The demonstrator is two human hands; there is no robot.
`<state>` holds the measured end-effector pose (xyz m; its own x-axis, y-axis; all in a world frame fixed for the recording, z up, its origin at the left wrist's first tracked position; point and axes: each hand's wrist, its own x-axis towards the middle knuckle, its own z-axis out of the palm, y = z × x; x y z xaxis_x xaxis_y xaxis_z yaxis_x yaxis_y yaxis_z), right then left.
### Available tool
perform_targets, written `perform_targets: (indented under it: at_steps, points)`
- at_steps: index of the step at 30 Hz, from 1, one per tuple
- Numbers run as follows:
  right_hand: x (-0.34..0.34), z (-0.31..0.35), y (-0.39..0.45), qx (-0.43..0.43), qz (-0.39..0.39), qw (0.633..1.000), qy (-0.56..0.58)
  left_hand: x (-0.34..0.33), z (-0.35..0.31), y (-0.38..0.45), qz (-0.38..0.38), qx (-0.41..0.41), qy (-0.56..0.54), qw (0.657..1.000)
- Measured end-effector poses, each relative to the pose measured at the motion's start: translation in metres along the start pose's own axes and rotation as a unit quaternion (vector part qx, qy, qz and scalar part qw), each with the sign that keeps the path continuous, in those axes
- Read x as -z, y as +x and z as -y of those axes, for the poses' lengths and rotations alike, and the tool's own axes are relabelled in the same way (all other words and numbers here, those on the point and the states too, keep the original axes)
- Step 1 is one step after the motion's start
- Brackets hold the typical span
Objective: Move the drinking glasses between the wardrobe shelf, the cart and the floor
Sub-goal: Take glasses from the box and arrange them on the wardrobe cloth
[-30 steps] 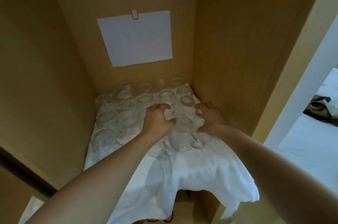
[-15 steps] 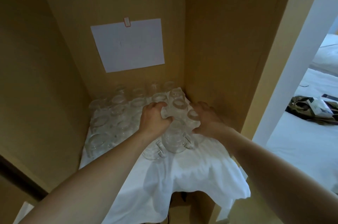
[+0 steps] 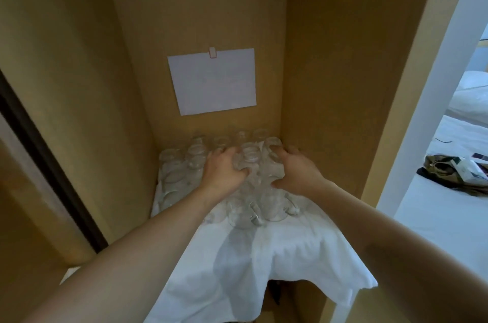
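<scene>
While clear, round glasses (image 3: 195, 161) crowd the white cloth (image 3: 264, 256) on the wooden shelf, the left hand (image 3: 223, 173) and right hand (image 3: 295, 171) each curl around one glass.

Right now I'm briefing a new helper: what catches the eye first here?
Two bare hands, left hand and right hand, reach into a cluster of clear glass mugs on a white cloth over the wardrobe shelf. Above, a white paper sheet hangs on the back wall.

Both hands' fingertips hidden among glasses (image 3: 249, 157) — grip unclear.
</scene>
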<state>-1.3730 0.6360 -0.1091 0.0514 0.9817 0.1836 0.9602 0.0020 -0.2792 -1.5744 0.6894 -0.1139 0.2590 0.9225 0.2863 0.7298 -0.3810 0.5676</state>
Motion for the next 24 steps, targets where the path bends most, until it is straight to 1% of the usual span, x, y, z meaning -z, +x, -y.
perform_targets:
  at_steps: [4, 9, 13, 17, 21, 24]
  points:
    - [-0.005, 0.028, 0.004, 0.025, -0.011, 1.0, -0.003, 0.021, 0.019, -0.005, -0.005, 0.017, 0.014, 1.0]
    - [-0.009, 0.054, 0.026, 0.057, 0.006, 0.998, -0.007, 0.038, 0.037, 0.002, -0.011, 0.039, 0.037, 0.999]
    - [-0.013, 0.067, 0.061, 0.086, 0.019, 0.996, 0.022, 0.051, 0.049, 0.022, -0.037, 0.062, 0.056, 0.996]
    - [-0.02, 0.076, 0.105, 0.101, 0.05, 0.993, 0.046, 0.057, 0.064, 0.047, -0.038, 0.086, 0.037, 0.995]
    - [-0.03, 0.079, 0.153, 0.116, 0.061, 0.99, 0.046, 0.056, 0.086, 0.082, -0.031, 0.134, -0.027, 0.99]
    - [-0.038, 0.081, 0.19, 0.133, 0.075, 0.987, 0.041, 0.057, 0.103, 0.115, -0.036, 0.197, -0.005, 0.98]
